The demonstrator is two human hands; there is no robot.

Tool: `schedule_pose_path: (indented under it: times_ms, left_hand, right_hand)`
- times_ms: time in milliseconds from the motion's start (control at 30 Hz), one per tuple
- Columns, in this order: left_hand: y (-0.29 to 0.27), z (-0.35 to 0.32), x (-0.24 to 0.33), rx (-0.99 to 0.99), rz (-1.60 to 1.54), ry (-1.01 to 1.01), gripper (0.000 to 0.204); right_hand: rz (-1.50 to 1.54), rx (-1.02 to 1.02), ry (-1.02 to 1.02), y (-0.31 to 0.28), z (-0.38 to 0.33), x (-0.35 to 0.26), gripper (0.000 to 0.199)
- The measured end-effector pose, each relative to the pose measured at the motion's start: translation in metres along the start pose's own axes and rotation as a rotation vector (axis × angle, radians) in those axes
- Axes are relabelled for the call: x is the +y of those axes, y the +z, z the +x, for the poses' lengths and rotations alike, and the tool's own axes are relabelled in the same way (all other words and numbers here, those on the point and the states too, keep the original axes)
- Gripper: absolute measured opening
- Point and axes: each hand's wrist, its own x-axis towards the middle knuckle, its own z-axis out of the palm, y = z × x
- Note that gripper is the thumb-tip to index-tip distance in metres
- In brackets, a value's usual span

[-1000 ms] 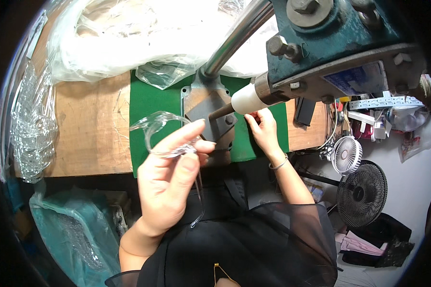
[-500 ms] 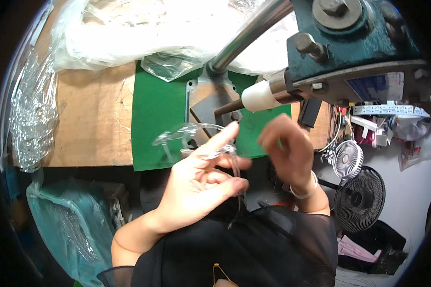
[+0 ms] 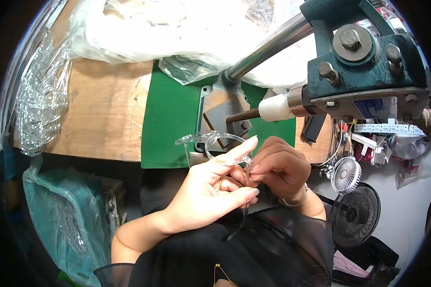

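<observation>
A clear plastic eyeglass frame (image 3: 192, 137) is held in my left hand (image 3: 201, 193). My left index finger lies along its rim, and the thumb and other fingers close around one side. A clear temple arm (image 3: 244, 217) with a dark tip hangs down from that side, below my fingers. My right hand (image 3: 285, 167) pinches at the corner where the temple meets the front. Anything small between those right fingertips is hidden. Just beyond the frame stands the hand press, its metal base plate (image 3: 216, 117) under a rod with a white collar (image 3: 274, 108).
The press head (image 3: 368, 71) rises at the upper right. A green mat (image 3: 170, 117) covers part of the wooden table (image 3: 105, 110). Clear plastic wrapping (image 3: 42, 103) lies at the left, a teal bag-lined bin (image 3: 64, 215) below it. Two fans (image 3: 354, 215) stand at the right.
My right hand has moved left and its fingers have closed at the frame's corner. The left hand has shifted slightly right with the eyeglass frame; the whole view has shifted a little.
</observation>
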Motion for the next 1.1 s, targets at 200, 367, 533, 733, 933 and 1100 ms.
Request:
schedule_pose_path:
  times_ms: [200, 367, 533, 733, 933, 1100]
  left_hand:
    - [0.001, 0.001, -0.005, 0.018, 0.140, 0.051, 0.068]
    - [0.000, -0.001, 0.001, -0.015, 0.035, -0.031, 0.068]
    - [-0.003, 0.001, 0.000, -0.039, 0.030, -0.042, 0.068]
    - [0.009, 0.016, 0.010, 0.059, 0.163, 0.213, 0.074]
    - [0.025, 0.064, 0.017, 0.041, 0.003, 0.203, 0.066]
    - [0.025, 0.064, 0.022, 0.054, -0.067, 0.132, 0.072]
  right_hand:
    - [0.123, 0.032, 0.064, 0.003, -0.005, 0.004, 0.013]
    - [0.257, -0.053, 0.204, -0.003, 0.001, 0.001, 0.014]
    - [0.316, -0.018, 0.283, -0.001, -0.003, -0.001, 0.015]
    - [0.033, 0.292, -0.028, -0.029, 0.002, -0.004, 0.015]
    - [-0.173, 1.184, -0.676, -0.126, 0.071, -0.093, 0.034]
    - [0.015, 1.027, -0.576, -0.095, 0.054, -0.099, 0.042]
